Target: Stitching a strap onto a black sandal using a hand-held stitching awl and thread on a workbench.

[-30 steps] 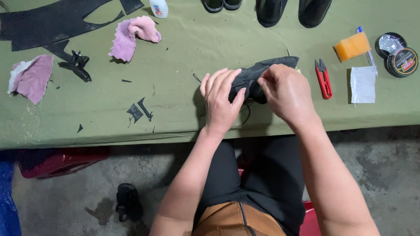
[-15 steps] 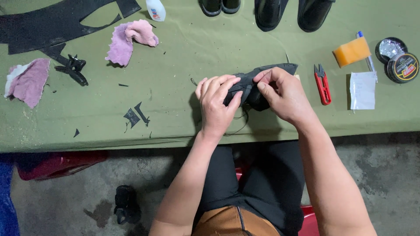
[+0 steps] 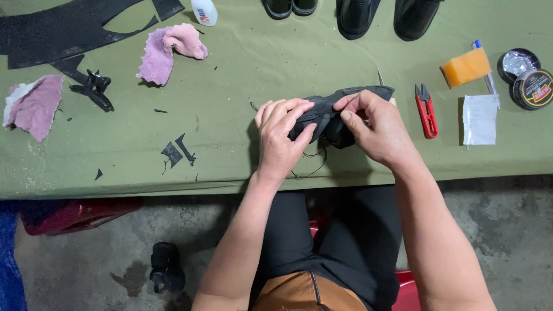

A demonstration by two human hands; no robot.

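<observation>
Both of my hands hold a dark shoe piece (image 3: pixel 328 112) just above the green cloth-covered table (image 3: pixel 242 75). My left hand (image 3: pixel 280 137) grips its near left part, thumb pressed on the dark material. My right hand (image 3: pixel 377 128) pinches the top edge near the middle, fingers curled over it. A thin dark thread (image 3: pixel 314 164) hangs below the piece. A needle-like point (image 3: pixel 380 78) sticks up behind the piece.
Red thread snips (image 3: pixel 426 110), white paper (image 3: pixel 479 120), an orange sponge (image 3: pixel 465 67) and two round tins (image 3: pixel 525 79) lie to the right. Pink cloths (image 3: pixel 170 52), black scraps (image 3: pixel 92 89) and a dark sheet (image 3: pixel 63 29) lie left. Black shoes (image 3: pixel 386 16) stand at the far edge.
Both hands with the dark piece have shifted slightly on the table; my right fingers have slid along the top edge, and the left thumb now presses the piece.
</observation>
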